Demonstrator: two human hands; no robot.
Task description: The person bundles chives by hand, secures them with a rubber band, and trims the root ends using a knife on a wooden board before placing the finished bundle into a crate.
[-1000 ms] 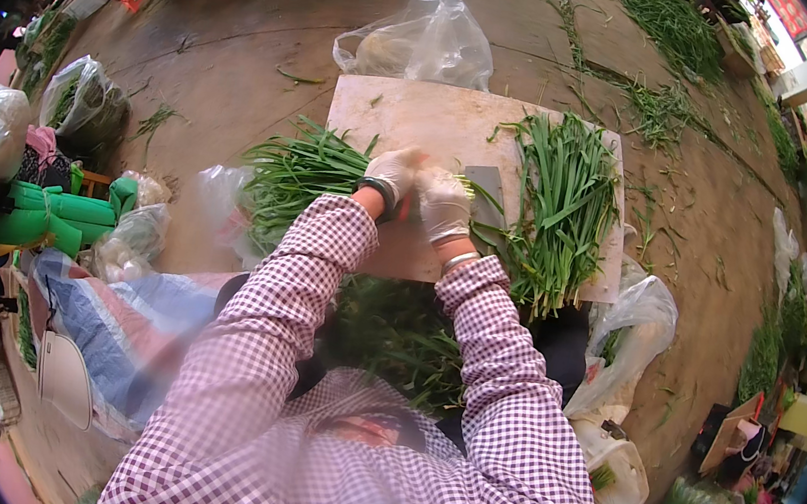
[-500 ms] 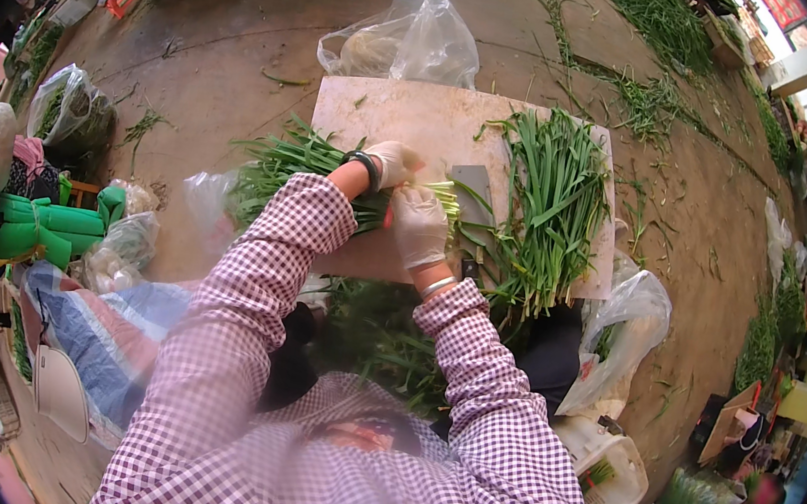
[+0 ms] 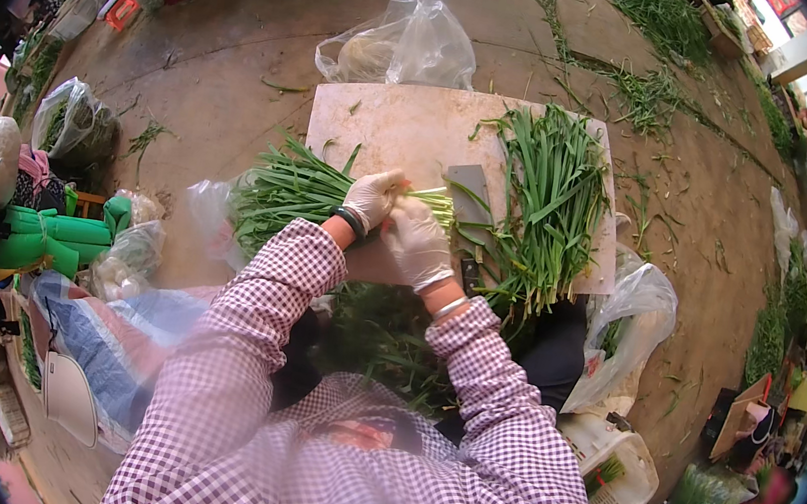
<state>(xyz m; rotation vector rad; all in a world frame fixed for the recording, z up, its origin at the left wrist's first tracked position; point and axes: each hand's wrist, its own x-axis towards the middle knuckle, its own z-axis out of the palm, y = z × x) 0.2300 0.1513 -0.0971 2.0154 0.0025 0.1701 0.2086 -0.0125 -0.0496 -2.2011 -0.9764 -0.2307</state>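
A bunch of garlic chives (image 3: 292,190) lies across the left part of a pale board (image 3: 390,114), its leaves spreading left and its whitish stalk ends pointing right. My left hand (image 3: 373,198), in a thin whitish glove, is closed round the stalks. Close against it, my gloved right hand (image 3: 419,246) has its fingers bent at the same stalks, pinching there. A bit of red shows at the fingertips; what it is, I cannot make out. Just right of the hands is a cleaver (image 3: 471,192) with a grey blade. Beyond that lies a larger pile of garlic chives (image 3: 553,200).
A clear plastic bag (image 3: 404,46) stands behind the board, and another plastic bag (image 3: 632,320) hangs at its right. More cut greens (image 3: 383,335) are below the board's near edge. A white plastic crate (image 3: 614,469) sits at the lower right. Leaf scraps litter the floor.
My left hand and forearm have shifted slightly down and left, and more of the leaves show above them. My right hand stays at the stalks, turned a little.
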